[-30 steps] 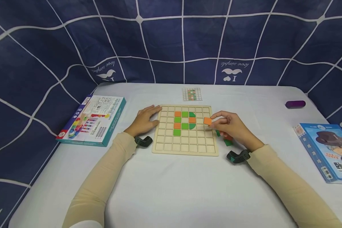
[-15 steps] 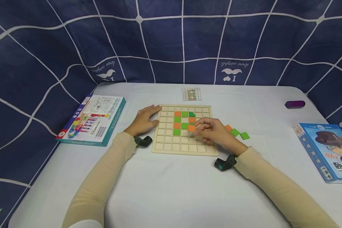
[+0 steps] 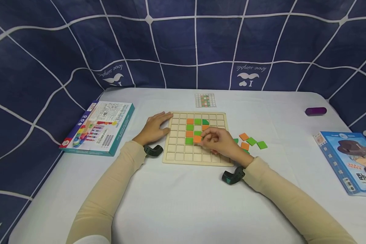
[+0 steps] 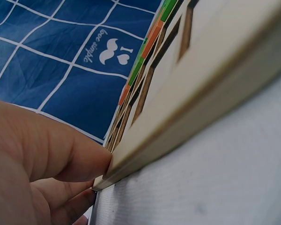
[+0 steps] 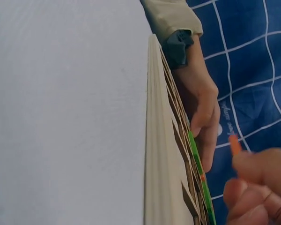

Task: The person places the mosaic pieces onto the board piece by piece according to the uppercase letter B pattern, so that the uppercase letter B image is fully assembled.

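A wooden grid board [image 3: 180, 156] lies on the table, with several orange and green tiles set in its upper middle cells. My right hand [image 3: 218, 141] pinches an orange square tile [image 3: 197, 139] by its edge, over the cell just right of the lowest green square [image 3: 189, 140]. In the right wrist view, the orange tile [image 5: 235, 144] shows edge-on above the board. My left hand [image 3: 152, 129] rests against the board's left edge, fingers extended. Its thumb [image 4: 89, 161] touches the board's side in the left wrist view. My right hand hides some tiles.
Loose tiles, orange [image 3: 243, 136] and green [image 3: 262, 145], lie right of the board. A pattern card [image 3: 205, 100] lies behind it. Boxes stand left [image 3: 99, 128] and right [image 3: 350, 162]; a purple case [image 3: 316, 111] is at the back right. A curtain [image 3: 177, 40] borders the table.
My right hand has carried the orange tile leftward, from the board's right edge to its middle, uncovering loose tiles on the right. My left hand has stayed put.
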Motion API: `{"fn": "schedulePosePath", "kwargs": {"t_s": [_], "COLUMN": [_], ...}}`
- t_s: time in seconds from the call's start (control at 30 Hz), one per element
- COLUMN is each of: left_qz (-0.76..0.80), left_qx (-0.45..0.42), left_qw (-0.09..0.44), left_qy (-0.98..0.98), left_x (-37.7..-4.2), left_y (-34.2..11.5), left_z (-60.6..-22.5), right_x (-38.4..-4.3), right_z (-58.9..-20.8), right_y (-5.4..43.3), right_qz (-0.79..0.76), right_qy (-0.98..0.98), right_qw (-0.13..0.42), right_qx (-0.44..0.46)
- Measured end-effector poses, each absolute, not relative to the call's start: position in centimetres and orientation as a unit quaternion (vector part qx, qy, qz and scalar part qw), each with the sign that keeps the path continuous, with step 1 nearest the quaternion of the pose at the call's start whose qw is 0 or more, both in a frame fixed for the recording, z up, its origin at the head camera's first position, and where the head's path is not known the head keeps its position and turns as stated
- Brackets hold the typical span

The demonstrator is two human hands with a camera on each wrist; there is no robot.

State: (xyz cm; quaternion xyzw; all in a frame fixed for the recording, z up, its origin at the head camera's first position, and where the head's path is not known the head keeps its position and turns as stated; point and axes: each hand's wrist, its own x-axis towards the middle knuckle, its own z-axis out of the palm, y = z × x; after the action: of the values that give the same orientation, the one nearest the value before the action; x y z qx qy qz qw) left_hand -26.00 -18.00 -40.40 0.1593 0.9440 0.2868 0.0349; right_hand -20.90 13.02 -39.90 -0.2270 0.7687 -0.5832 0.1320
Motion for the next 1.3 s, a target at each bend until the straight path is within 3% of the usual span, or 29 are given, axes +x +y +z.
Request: {"fn": "schedulePosePath", "kwargs": {"t_s": [0.37, 0.83, 1.0, 1.3], "left_qz": [0.288, 0.286, 0.286, 0.289], "left_qx": [0.159, 0.159, 0.159, 0.161], "left_qw": [0.034, 0.035, 0.032, 0.031], "left_qy": [0.944, 0.944, 0.944, 0.943], "left_x": [-26.0, -26.1, -26.1, -26.1], "left_y": [-18.0, -18.0, -18.0, -18.0], "left_z": [-40.4, -40.4, -40.4, -40.4], "right_x": [-21.1, -20.9, -20.9, -21.3], "right_z": [-40.4, -40.4, -40.3, -39.6], "right_y": [12.8, 12.7, 12.7, 13.9], "right_qz": [-0.518, -0.494, -0.494, -0.536], "right_qy": [0.821, 0.834, 0.833, 0.806], "right_qw": [0.082, 0.076, 0.084, 0.153], "right_qx": [-0.226, -0.235, -0.235, -0.200]}}
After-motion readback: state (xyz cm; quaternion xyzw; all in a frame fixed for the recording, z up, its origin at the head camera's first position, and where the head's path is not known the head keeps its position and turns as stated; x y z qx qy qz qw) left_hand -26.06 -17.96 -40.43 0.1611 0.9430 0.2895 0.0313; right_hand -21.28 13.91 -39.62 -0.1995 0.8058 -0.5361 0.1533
